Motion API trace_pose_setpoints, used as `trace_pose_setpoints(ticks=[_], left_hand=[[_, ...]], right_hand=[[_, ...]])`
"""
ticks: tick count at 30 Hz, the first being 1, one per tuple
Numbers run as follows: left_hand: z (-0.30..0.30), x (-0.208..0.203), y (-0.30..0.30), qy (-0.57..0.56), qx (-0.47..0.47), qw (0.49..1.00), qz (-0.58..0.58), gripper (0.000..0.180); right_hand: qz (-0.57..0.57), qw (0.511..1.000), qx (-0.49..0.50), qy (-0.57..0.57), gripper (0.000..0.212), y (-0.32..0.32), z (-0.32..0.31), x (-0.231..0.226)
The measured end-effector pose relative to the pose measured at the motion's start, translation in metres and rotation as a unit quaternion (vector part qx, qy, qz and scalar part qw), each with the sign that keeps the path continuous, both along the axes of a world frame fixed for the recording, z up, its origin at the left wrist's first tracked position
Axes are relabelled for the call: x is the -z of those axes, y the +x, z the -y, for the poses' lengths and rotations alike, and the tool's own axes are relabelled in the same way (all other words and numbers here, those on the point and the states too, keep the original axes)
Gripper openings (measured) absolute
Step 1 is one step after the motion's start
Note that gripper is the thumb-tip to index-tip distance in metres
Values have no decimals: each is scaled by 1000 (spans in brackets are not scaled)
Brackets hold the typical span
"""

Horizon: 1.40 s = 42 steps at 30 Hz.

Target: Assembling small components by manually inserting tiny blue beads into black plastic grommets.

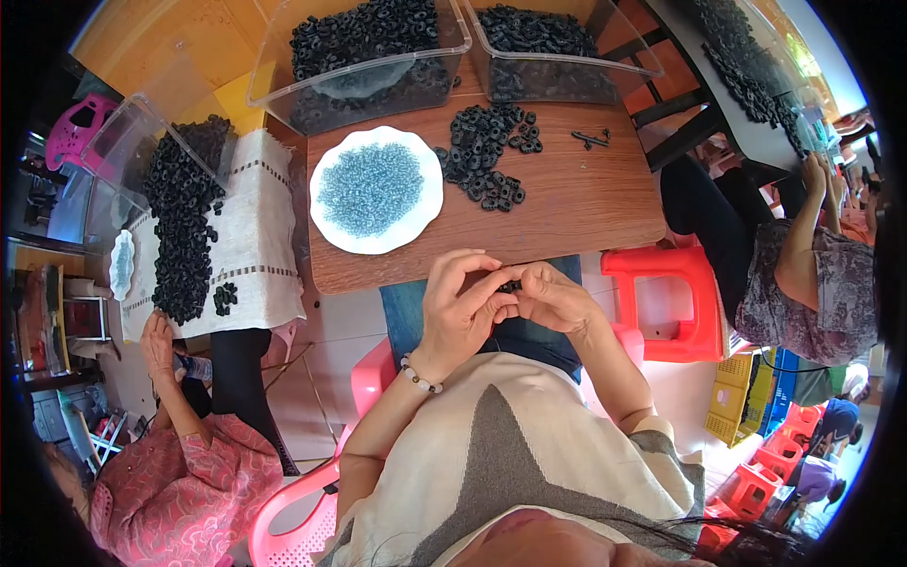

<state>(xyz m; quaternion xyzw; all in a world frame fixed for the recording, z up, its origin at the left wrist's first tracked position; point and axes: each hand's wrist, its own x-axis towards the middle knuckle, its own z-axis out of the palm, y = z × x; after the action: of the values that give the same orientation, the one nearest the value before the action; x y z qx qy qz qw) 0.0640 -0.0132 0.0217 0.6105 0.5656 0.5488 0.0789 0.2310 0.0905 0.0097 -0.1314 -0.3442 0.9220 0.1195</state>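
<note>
Beyond the fingers, at the far edge of the wooden table [586, 203]: two clear plastic bins, the left bin [359, 57] and the right bin [557, 47], both rectangular with rounded rims, both heaped with small black rubber rings. No labels legible on either.

Nearer, ahead and left of the fingers: a round white plate [427, 203] with a wavy rim, filled with tiny translucent blue-grey beads [369, 188]. Ahead of the fingers, just beside the plate: a loose pile of black rings [484, 151], matte and oval. Farther right on the table: a small dark metal piece [590, 139], too small to identify.

Left hand [460, 307] and right hand [553, 300] brought together over the lap, just off the near table edge, wrists bent inward, knuckles up. Fingers of both hands pressed together, pinching one small black ring [511, 285] between the tips; ring mostly hidden. Beaded bracelet [419, 376] on the left wrist.

Below the hands: blue denim, cream top with grey star shape, pink plastic chair [368, 378]. Right of the fingers: a red plastic stool [661, 298]. Far left: another person's hand [157, 335] at a cloth-covered table [255, 236] strewn with more black rings.
</note>
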Motion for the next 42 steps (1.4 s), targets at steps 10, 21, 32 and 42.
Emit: trace_pose_setpoints(ticks=[10,21,32,42], left_hand=[[-2,-3,2,21,2,998,-61,29],[-2,3,-1,-7,-20,998,-53,40],[-12,14,-4,-10,-33,998,-56,45],[-13,41,-11,-57,-46,996,50,25]], right_hand=[[11,998,51,-42,56,-1,8,8],[44,997,59,-26,66,-1,7,0],[168,961,120,185,20,-2,-11,-7],[192,764,334,517,26,-39,-174,-104]])
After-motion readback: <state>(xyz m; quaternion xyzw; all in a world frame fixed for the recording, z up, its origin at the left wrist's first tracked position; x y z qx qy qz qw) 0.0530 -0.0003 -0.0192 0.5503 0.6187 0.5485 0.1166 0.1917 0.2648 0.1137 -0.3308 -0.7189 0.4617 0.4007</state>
